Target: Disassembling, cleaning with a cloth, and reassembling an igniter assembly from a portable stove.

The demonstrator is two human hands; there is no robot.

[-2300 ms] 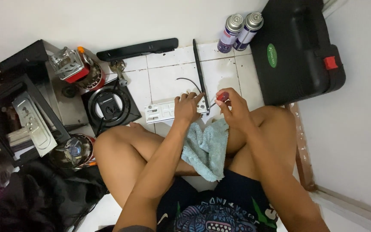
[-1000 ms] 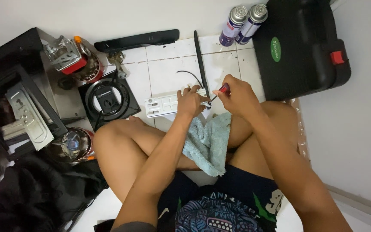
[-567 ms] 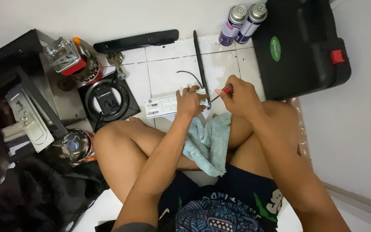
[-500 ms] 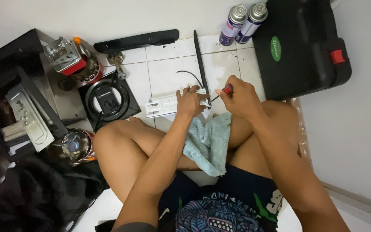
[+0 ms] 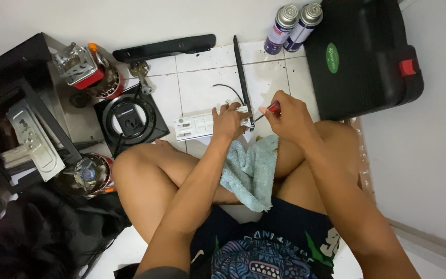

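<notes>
1. White panel strip (image 5: 196, 125): long, flat, pale part lying on the white tiled floor (image 5: 202, 88) just ahead of crossed bare legs; right end pinned under the left hand (image 5: 229, 120).
2. Left hand: fingers curled down and pressed onto the strip's right end, holding it in place.
3. Right hand (image 5: 289, 116): closed around a red-handled screwdriver (image 5: 267, 110), shaft angled down and left toward the strip's end, just beside the left hand's fingers.
4. Black slim bar (image 5: 241, 72): standing close behind both hands, running from the wall side toward the strip.
5. Thin black wire (image 5: 229, 89): curved on the tile just behind the strip.
6. Light blue towel (image 5: 251, 173): draped over the lap between the knees, below the hands.
7. Black burner frame (image 5: 130, 120): square with a round ring, left of the strip, near its left end.
8. Black long cover (image 5: 163, 47): against the wall, well behind the strip.
9. Two spray cans (image 5: 295, 23): purple bodies, silver tops, side by side at the wall.
10. Black plastic case (image 5: 362, 54): red latch, green oval label, right of the cans.
11. Red gas canisters (image 5: 96, 77): one behind the burner frame, another near the left knee.
</notes>
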